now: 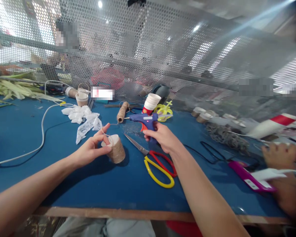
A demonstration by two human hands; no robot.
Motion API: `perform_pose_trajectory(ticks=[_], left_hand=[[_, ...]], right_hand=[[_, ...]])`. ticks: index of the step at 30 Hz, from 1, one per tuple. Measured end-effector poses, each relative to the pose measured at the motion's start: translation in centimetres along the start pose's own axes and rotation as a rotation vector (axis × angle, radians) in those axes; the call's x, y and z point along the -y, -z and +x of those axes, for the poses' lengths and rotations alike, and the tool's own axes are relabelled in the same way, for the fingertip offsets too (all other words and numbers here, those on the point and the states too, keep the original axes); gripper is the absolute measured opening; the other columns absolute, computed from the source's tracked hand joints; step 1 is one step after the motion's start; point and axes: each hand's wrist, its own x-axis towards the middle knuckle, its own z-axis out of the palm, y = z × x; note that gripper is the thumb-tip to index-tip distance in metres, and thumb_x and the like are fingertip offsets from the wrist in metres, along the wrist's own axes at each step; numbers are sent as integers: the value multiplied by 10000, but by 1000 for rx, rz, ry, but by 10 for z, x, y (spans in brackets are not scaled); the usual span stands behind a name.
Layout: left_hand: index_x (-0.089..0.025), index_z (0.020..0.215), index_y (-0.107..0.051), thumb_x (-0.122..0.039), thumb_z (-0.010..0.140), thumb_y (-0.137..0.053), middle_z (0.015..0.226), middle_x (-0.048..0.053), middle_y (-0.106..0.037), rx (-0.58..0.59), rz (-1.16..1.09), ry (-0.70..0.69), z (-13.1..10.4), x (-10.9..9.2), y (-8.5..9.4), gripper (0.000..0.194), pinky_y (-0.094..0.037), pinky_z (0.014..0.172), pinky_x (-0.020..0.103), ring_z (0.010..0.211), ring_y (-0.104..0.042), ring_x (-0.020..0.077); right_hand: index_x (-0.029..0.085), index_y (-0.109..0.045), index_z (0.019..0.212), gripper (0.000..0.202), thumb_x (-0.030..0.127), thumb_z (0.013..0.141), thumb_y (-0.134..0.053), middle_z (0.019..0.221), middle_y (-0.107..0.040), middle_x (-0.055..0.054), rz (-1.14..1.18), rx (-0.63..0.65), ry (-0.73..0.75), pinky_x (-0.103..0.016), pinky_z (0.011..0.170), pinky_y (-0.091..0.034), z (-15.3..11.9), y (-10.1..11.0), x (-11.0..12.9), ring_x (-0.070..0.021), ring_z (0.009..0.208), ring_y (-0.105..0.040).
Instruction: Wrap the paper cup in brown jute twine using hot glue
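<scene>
My left hand (95, 144) grips a small paper cup (117, 152) wrapped in brown twine, tipped on its side above the blue table. A strand of twine runs over my left fingers toward the twine spool (122, 112) behind. My right hand (162, 136) is closed around the handle of a blue hot glue gun (144, 119). Its nozzle points left, toward the spool and above the cup, touching neither my left hand nor the cup. Between my hands lie scissors (148, 158) with one red and one yellow handle.
White lace cloth (82, 118) and a twine-wrapped cup (82, 98) sit back left, beside a white cable (42, 131). Stacked white cups (153, 101) stand behind the glue gun. At right are a purple power strip (251, 177) and another person's hand (281, 156). Perforated metal mesh (162, 49) rises behind.
</scene>
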Motion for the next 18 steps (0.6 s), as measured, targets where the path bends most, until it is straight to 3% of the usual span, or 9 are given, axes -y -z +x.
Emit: perform_pose_trajectory(ticks=[3, 7, 13, 18], left_hand=[[-189, 698, -527, -330, 740, -628, 1497, 49, -206, -28, -13, 21, 1, 3, 1, 178, -140, 1100, 436, 1400, -12, 232], [-189, 696, -533, -323, 736, -635, 1500, 29, -200, -47, -47, 46, 2, 3, 1, 173, -105, 1106, 438, 1397, -67, 240], [-181, 692, -533, -312, 733, -640, 1502, 45, -189, -79, -77, 60, 1, 4, 0, 174, -123, 1100, 455, 1397, -47, 248], [-178, 683, -527, -294, 736, -638, 1499, 48, -198, -103, -106, 49, 2, 5, -1, 169, -154, 1093, 451, 1398, -51, 243]], right_hand=[[139, -555, 771, 174, 305, 733, -590, 556, -546, 14, 362, 208, 29, -215, 458, -436, -24, 0, 13, -90, 476, -512], [141, -601, 838, 192, 295, 724, -603, 562, -555, 18, 431, 327, 110, -208, 440, -429, -49, 1, 22, -92, 484, -511], [174, -615, 757, 149, 321, 745, -589, 532, -598, 10, 124, 209, 194, -251, 447, -456, -64, 2, 24, -125, 432, -532], [214, -675, 860, 174, 309, 787, -549, 831, -717, -35, -129, 105, 432, -324, 684, -512, -66, -3, 19, -222, 754, -651]])
